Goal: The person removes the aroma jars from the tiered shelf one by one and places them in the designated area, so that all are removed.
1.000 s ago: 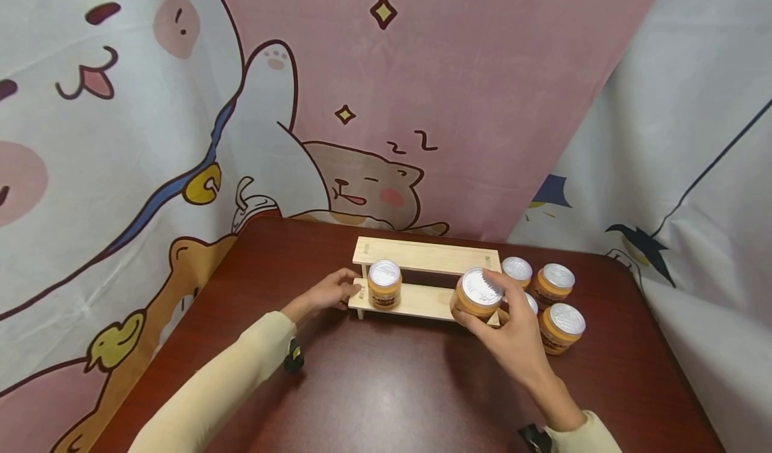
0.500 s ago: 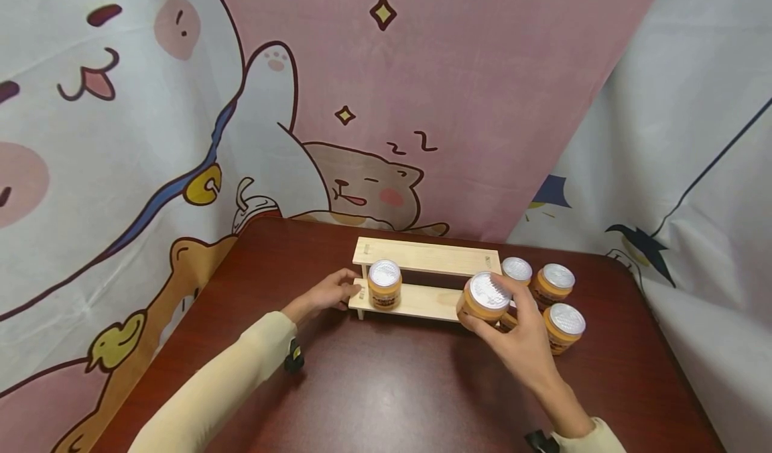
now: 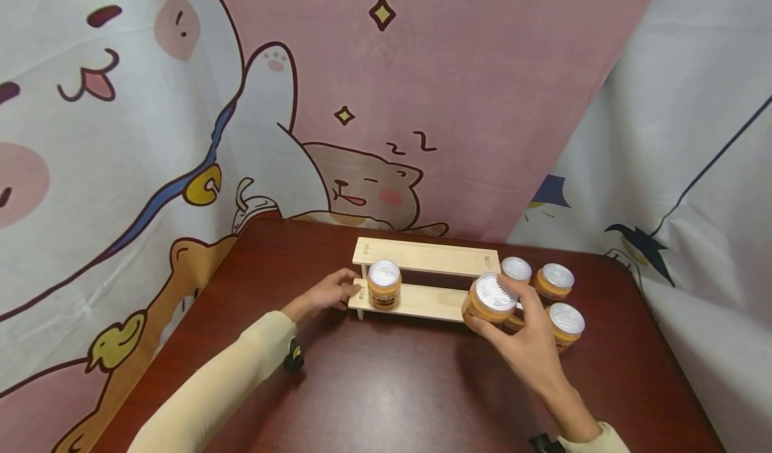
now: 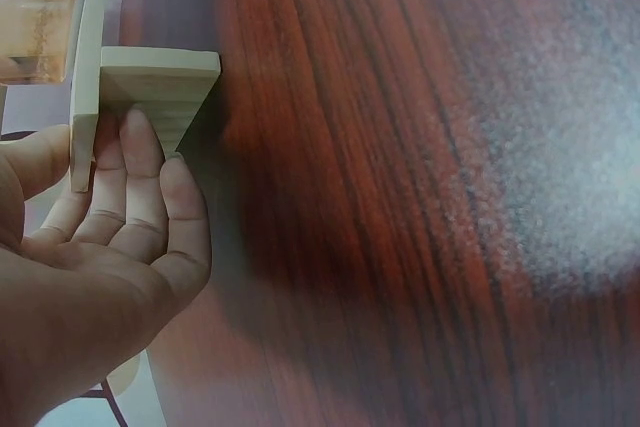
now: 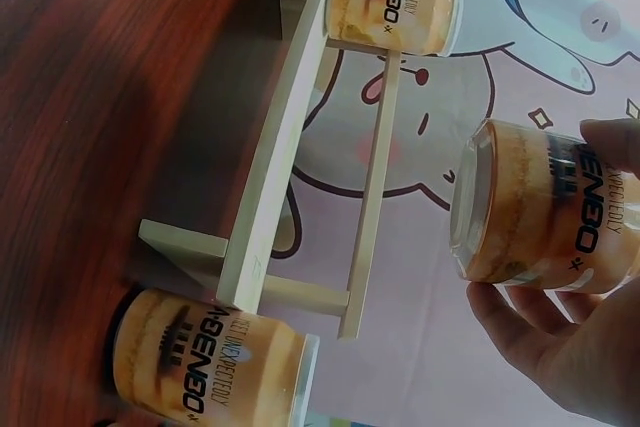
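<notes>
My left hand holds the left end of a two-tier wooden rack. In the left wrist view, the thumb lies on top of its lower board and the fingers curl beneath, beside a wooden foot. One jar with orange contents and a clear ridged lid stands at the left of the lower tier. My right hand grips another such jar, raised in front of the rack's right end. In the right wrist view, thumb and fingers clasp this jar, its black "BENBO" lettering visible.
Several matching jars stand right of the rack: a back jar, a right jar and a front jar; another is mostly hidden behind the held one. The dark red table meets a cartoon-printed cloth behind.
My right hand has carried its jar a little to the right, away from the rack's middle and towards the standing jars. The left hand, rack and other jars have stayed put.
</notes>
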Demonstrator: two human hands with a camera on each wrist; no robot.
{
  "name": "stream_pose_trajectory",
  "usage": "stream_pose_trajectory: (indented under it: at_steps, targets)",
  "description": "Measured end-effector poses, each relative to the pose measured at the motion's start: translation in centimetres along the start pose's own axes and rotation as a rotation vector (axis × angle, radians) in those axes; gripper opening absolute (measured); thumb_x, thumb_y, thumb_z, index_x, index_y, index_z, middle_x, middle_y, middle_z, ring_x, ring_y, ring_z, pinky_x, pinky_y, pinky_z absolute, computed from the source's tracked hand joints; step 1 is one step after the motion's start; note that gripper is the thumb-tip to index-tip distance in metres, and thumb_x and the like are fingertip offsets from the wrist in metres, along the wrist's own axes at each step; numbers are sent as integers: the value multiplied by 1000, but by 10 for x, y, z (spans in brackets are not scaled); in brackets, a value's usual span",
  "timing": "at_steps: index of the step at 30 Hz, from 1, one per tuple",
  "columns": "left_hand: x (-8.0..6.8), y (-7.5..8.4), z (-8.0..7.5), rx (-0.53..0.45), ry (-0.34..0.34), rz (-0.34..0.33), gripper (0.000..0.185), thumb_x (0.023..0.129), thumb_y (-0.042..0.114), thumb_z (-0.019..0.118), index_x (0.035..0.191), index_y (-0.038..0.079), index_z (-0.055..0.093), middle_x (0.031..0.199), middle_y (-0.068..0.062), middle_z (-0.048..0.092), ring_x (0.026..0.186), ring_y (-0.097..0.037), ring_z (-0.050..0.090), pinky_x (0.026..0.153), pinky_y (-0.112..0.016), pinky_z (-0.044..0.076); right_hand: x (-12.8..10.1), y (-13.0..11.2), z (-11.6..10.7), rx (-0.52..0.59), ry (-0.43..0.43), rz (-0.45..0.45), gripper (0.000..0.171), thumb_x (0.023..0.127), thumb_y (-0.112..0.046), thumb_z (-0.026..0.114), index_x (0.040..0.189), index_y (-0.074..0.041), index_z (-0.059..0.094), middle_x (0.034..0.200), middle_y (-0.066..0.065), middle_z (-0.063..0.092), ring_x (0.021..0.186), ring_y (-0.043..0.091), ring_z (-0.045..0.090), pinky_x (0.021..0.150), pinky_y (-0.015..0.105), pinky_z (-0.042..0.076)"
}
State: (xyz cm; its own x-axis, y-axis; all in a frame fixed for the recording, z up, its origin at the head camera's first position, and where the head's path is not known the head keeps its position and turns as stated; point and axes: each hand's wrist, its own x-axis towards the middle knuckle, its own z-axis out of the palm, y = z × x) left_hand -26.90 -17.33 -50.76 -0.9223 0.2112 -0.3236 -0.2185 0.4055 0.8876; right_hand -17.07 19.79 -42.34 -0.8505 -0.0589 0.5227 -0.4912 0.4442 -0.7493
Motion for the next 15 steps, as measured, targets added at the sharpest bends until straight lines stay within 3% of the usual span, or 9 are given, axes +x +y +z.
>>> stream_pose_trajectory:
  at_steps: [15]
  targets:
    - [1,-1,0,0,7,-6,36,102,24,57,132,5,50,104,-11,68,84,-17,65,73,-36,55,-2,-1,-5,-4,8,0,80,67,7,88,138,-5,53,131,9,56,113,-1,50,85,5,44]
